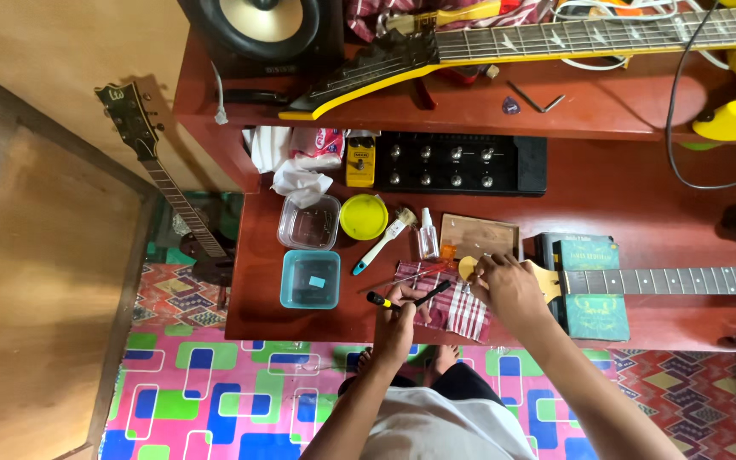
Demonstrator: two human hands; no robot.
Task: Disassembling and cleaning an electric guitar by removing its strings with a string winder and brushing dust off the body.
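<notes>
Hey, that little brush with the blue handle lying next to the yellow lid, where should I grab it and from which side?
Grip the brush by its blue handle end, the lower-left part nearest the person's left hand. It lies flat and slanted, bristles up by the small spray bottle and yellow lid. Coming from the front edge of the table probably avoids both.

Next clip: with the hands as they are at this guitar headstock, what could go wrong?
1. The left hand holds a screwdriver by the desk's front edge; it might drop to the floor.
2. The right hand works at the headstock over a striped cloth; small parts might get lost in its folds.
</notes>
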